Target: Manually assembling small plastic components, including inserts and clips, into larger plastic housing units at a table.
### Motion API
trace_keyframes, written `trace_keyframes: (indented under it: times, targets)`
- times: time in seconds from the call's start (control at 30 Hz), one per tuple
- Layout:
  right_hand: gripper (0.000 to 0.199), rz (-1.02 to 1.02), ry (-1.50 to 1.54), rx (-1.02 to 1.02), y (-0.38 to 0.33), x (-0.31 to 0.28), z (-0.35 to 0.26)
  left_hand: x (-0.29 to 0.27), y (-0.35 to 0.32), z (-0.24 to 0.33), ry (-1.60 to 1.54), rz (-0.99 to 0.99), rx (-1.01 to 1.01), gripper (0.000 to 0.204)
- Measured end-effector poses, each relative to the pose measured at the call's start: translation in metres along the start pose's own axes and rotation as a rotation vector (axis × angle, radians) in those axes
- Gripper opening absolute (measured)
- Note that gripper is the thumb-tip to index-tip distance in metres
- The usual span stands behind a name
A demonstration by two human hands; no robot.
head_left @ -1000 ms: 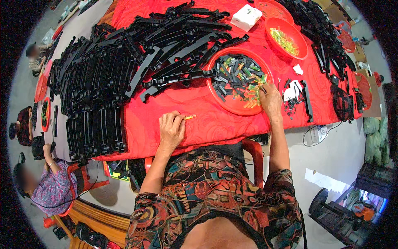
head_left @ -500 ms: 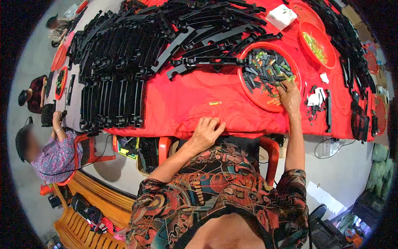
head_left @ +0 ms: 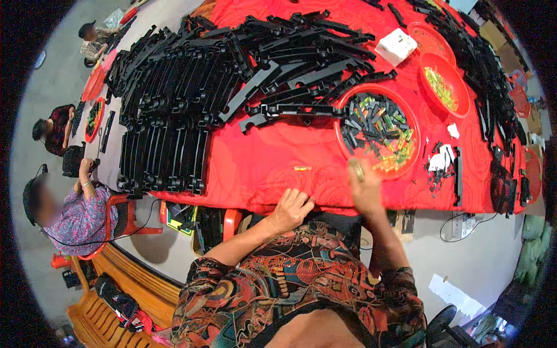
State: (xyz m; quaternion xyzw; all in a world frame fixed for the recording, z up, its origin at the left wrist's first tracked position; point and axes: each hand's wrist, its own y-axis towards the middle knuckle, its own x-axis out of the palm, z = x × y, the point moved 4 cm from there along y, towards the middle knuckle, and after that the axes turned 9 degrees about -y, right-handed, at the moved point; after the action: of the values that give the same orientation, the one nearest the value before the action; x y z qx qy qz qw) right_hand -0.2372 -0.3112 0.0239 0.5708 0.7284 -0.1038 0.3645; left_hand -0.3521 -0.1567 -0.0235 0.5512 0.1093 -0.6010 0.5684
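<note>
My left hand [head_left: 292,210] rests at the near edge of the red cloth, its fingers loosely bent and a little apart, with nothing seen in them. A small orange-yellow piece [head_left: 302,169] lies on the cloth just beyond it. My right hand [head_left: 365,188] is raised by the near left rim of a red bowl [head_left: 340,141] and is smeared by motion. A small yellow-green spot shows at its fingers, but I cannot make out whether it is held. Inside the bowl are many small black strips [head_left: 366,123] and yellow, green and orange pieces [head_left: 400,156].
Black plastic bars [head_left: 165,151] lie in rows and heaps at left and far. Beyond the bowl are another red bowl [head_left: 444,87] of yellow pieces and a white box [head_left: 395,47]. Black scraps [head_left: 442,174] lie at right. A seated person [head_left: 78,214] works at left.
My right hand has left the red bowl and moved toward me and to the left. My left hand stays at the cloth's edge. The whole view has shifted slightly.
</note>
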Motion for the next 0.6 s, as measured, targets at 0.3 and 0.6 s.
trace_keyframes:
  times: [0.3, 0.6]
  targets:
    - [0.018, -0.058, -0.058, -0.032, -0.017, 0.056, -0.008, 0.006, -0.005, -0.008, -0.036, 0.090, 0.037, 0.024]
    - [0.020, 0.012, -0.087, -0.109, -0.019, 0.060, -0.002, 0.006, 0.003, -0.009, -0.038, 0.134, 0.066, 0.025]
